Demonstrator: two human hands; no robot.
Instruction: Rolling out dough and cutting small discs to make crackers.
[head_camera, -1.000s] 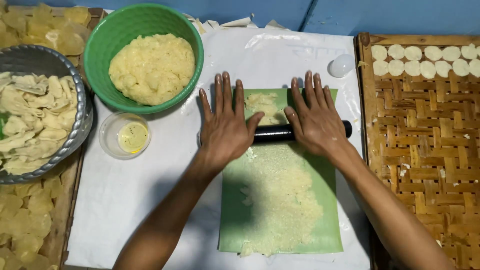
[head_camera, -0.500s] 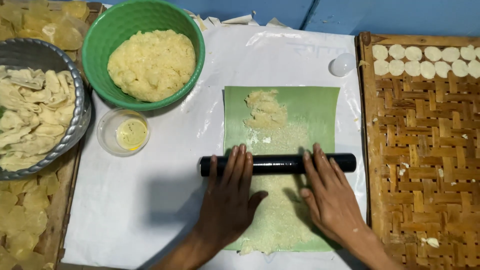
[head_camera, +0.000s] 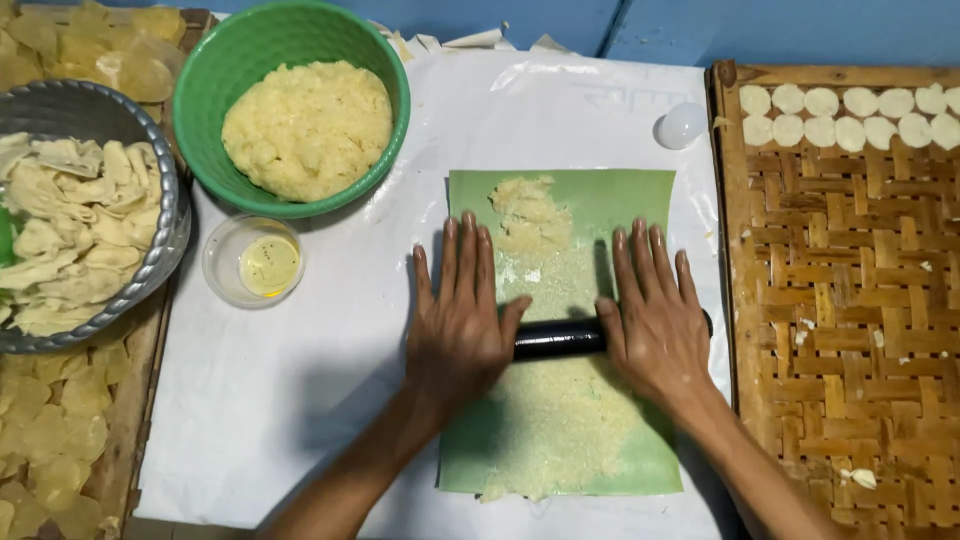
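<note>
Under both my palms lies the black rolling pin (head_camera: 558, 338), crosswise on the green sheet (head_camera: 620, 200); my left hand (head_camera: 462, 325) and right hand (head_camera: 655, 320) press it flat, fingers spread and straight, gripping nothing; toward six o'clock the dough (head_camera: 560, 420) looks rolled thin, while at twelve o'clock a thick clump (head_camera: 530, 215) remains unflattened; at ten o'clock the green bowl (head_camera: 395, 90) holds much more batter; at two o'clock a woven tray (head_camera: 840, 260) carries one row of round discs (head_camera: 850, 102).

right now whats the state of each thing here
left hand: flat on the black rolling pin
right hand: flat on the pin
dough: rolled thin on the green sheet, a lump at the top
green bowl: full of dough
small clear cup: holds some yellow liquid
woven tray: mostly bare, with one row of discs
</note>
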